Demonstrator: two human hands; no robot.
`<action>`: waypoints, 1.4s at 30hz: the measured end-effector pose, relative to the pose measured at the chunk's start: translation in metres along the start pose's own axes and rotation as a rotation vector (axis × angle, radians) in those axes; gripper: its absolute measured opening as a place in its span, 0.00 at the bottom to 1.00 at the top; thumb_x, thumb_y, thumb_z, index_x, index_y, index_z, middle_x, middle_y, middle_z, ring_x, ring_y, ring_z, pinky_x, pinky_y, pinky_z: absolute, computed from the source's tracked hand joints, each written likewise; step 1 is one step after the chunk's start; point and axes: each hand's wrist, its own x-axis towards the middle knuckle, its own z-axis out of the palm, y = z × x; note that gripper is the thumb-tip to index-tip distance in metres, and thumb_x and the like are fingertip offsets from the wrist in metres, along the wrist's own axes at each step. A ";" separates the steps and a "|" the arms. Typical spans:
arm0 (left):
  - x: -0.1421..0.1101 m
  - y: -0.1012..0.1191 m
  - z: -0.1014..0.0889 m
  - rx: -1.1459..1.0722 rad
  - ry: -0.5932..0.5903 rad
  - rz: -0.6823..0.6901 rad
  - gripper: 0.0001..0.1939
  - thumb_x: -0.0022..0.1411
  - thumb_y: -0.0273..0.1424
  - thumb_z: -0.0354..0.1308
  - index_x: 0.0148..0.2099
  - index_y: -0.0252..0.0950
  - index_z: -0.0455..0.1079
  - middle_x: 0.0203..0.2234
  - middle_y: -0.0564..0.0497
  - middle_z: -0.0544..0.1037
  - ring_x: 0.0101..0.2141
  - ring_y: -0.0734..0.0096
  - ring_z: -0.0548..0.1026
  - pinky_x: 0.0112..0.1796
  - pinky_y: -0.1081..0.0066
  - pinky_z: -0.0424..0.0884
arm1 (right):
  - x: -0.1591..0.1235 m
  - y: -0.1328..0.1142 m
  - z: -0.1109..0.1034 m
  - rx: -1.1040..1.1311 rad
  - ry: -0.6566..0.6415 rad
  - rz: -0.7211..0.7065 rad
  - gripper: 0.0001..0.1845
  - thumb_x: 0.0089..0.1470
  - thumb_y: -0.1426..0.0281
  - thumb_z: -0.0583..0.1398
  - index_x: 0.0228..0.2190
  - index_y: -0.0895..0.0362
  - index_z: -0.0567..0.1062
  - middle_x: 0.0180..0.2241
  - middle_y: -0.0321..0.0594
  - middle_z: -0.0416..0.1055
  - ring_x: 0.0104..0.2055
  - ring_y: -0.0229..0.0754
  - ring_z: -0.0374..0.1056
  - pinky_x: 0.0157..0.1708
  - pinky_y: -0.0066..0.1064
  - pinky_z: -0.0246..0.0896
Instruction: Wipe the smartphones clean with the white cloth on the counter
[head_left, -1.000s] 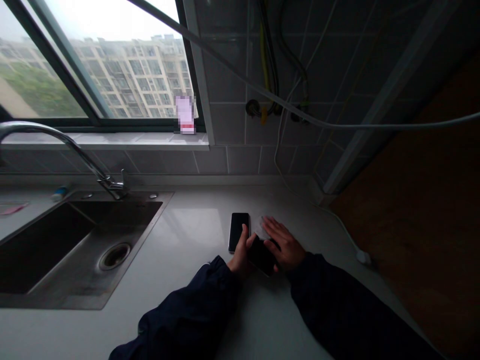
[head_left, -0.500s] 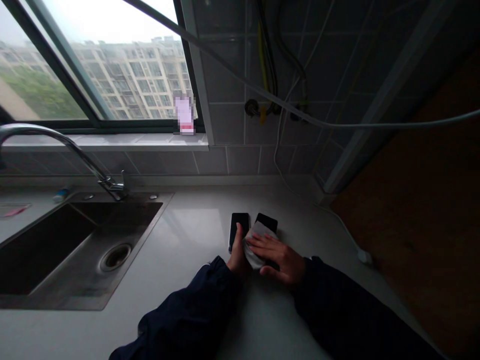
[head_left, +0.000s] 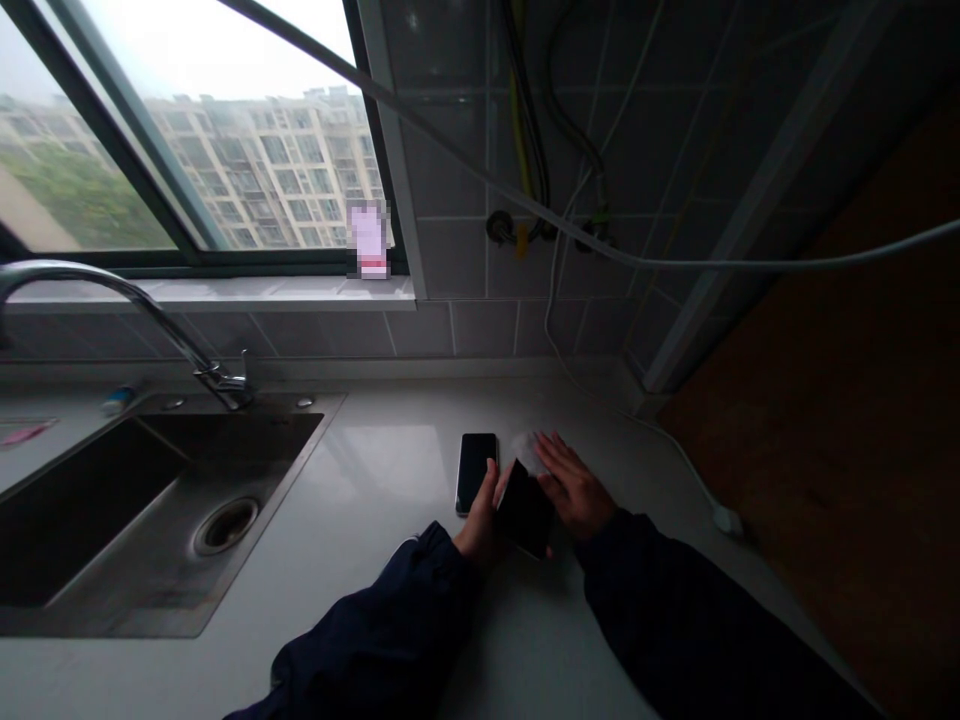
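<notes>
**Near field.** My left hand (head_left: 475,527), in a dark navy sleeve (head_left: 375,625), closes narrowly on the left edge of a black glass-fronted smartphone (head_left: 523,510), which stands tilted up off the tabletop. My right hand (head_left: 574,490), in a matching sleeve (head_left: 660,610), lies palm down and open, with fingers spread, just beside the phone's right edge. Its fingertips reach toward a crumpled pale cloth (head_left: 529,450), partly hidden behind the tilted phone; I cannot tell whether they touch it. A second black smartphone (head_left: 475,473) lies flat on the pale polished tabletop (head_left: 390,500), just beside my left hand.

**Middle field.** To the left sits a brushed stainless-steel sink (head_left: 225,590) with a round drain (head_left: 225,527), below a curved chrome faucet (head_left: 112,282). To the right, a thin white cord ends in a white plug (head_left: 724,518) on the tabletop.

**Far field.** Grey tiles (head_left: 450,330) rise behind the tabletop, carrying yellow and dark hoses (head_left: 525,130). A pale sill (head_left: 210,292) holds a blurred pink-and-white object (head_left: 367,240) too obscured to identify. Through the window, a tall beige apartment block (head_left: 262,170) stands. A brown wooden panel (head_left: 825,450) fills the right side.
</notes>
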 end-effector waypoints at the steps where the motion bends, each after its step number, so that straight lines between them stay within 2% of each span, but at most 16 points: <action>1: 0.000 0.000 0.000 0.007 -0.002 0.009 0.40 0.67 0.56 0.52 0.73 0.41 0.57 0.54 0.36 0.77 0.47 0.46 0.80 0.41 0.53 0.80 | 0.000 0.001 0.000 0.013 0.015 0.020 0.31 0.71 0.51 0.47 0.67 0.52 0.64 0.69 0.46 0.58 0.74 0.56 0.48 0.68 0.62 0.51; 7: 0.002 -0.001 0.000 0.024 -0.028 0.036 0.38 0.67 0.55 0.53 0.72 0.42 0.59 0.55 0.36 0.77 0.48 0.47 0.80 0.40 0.53 0.81 | -0.001 0.001 0.005 0.062 0.087 0.153 0.31 0.70 0.51 0.49 0.66 0.51 0.65 0.69 0.45 0.59 0.74 0.57 0.47 0.68 0.64 0.49; 11: 0.002 -0.003 -0.004 0.091 -0.074 -0.037 0.41 0.65 0.54 0.57 0.74 0.45 0.55 0.55 0.36 0.77 0.46 0.47 0.81 0.35 0.56 0.81 | 0.002 -0.002 0.001 0.069 0.099 0.160 0.32 0.69 0.50 0.49 0.64 0.55 0.70 0.66 0.49 0.64 0.72 0.59 0.51 0.67 0.64 0.51; 15: 0.000 -0.005 -0.008 0.165 -0.080 -0.091 0.47 0.60 0.56 0.61 0.75 0.44 0.52 0.55 0.35 0.77 0.45 0.44 0.81 0.29 0.60 0.81 | 0.004 -0.005 -0.007 0.063 0.115 0.095 0.33 0.69 0.51 0.50 0.61 0.60 0.73 0.63 0.53 0.67 0.70 0.60 0.57 0.67 0.61 0.55; 19: -0.003 -0.004 -0.007 0.192 -0.096 -0.098 0.48 0.60 0.56 0.62 0.74 0.42 0.52 0.55 0.33 0.76 0.47 0.43 0.80 0.31 0.59 0.81 | 0.005 -0.007 -0.012 0.072 0.146 0.113 0.30 0.69 0.53 0.50 0.57 0.58 0.77 0.58 0.52 0.73 0.63 0.56 0.69 0.63 0.53 0.64; 22: -0.004 -0.003 -0.004 0.193 -0.104 -0.086 0.49 0.59 0.56 0.63 0.74 0.41 0.52 0.55 0.32 0.76 0.47 0.43 0.80 0.32 0.58 0.81 | 0.005 -0.007 -0.012 0.068 0.174 0.125 0.29 0.69 0.53 0.50 0.55 0.58 0.78 0.57 0.51 0.75 0.60 0.54 0.72 0.61 0.48 0.69; 26: -0.005 -0.002 0.000 0.176 -0.092 -0.084 0.46 0.63 0.55 0.59 0.75 0.43 0.50 0.55 0.33 0.77 0.47 0.43 0.80 0.31 0.59 0.81 | 0.006 -0.007 -0.011 0.040 0.194 0.121 0.28 0.68 0.54 0.51 0.54 0.59 0.80 0.55 0.51 0.77 0.58 0.55 0.74 0.58 0.47 0.71; 31: -0.005 -0.003 -0.002 0.152 -0.149 -0.058 0.43 0.65 0.55 0.57 0.74 0.42 0.53 0.53 0.33 0.78 0.48 0.42 0.80 0.29 0.60 0.80 | 0.006 -0.002 -0.014 0.004 0.282 0.178 0.25 0.69 0.55 0.51 0.47 0.55 0.83 0.46 0.49 0.82 0.49 0.55 0.79 0.50 0.45 0.76; 34: -0.002 -0.003 -0.003 0.157 -0.143 -0.036 0.43 0.65 0.55 0.56 0.73 0.40 0.54 0.52 0.33 0.78 0.46 0.43 0.80 0.28 0.62 0.79 | 0.006 0.000 -0.012 -0.012 0.277 0.165 0.24 0.69 0.57 0.51 0.48 0.55 0.83 0.46 0.49 0.82 0.49 0.54 0.79 0.50 0.45 0.76; 36: -0.001 -0.003 -0.001 0.155 -0.107 -0.017 0.41 0.65 0.54 0.56 0.73 0.39 0.56 0.50 0.33 0.79 0.43 0.46 0.81 0.28 0.63 0.79 | 0.005 0.001 -0.009 -0.037 0.265 0.113 0.24 0.69 0.59 0.51 0.50 0.57 0.81 0.50 0.51 0.80 0.54 0.55 0.77 0.54 0.48 0.74; 39: -0.002 -0.002 0.003 0.149 -0.071 -0.017 0.38 0.66 0.53 0.57 0.71 0.39 0.61 0.49 0.35 0.79 0.41 0.50 0.81 0.29 0.64 0.78 | 0.004 0.001 -0.005 -0.057 0.214 -0.013 0.24 0.69 0.61 0.51 0.56 0.59 0.78 0.57 0.51 0.75 0.64 0.55 0.67 0.61 0.53 0.67; 42: -0.007 0.001 0.010 0.154 -0.056 -0.074 0.36 0.66 0.51 0.57 0.70 0.40 0.62 0.51 0.37 0.79 0.44 0.49 0.80 0.32 0.62 0.79 | 0.003 0.000 -0.005 -0.056 0.144 -0.084 0.24 0.70 0.62 0.52 0.60 0.57 0.74 0.63 0.49 0.69 0.69 0.55 0.60 0.64 0.56 0.62</action>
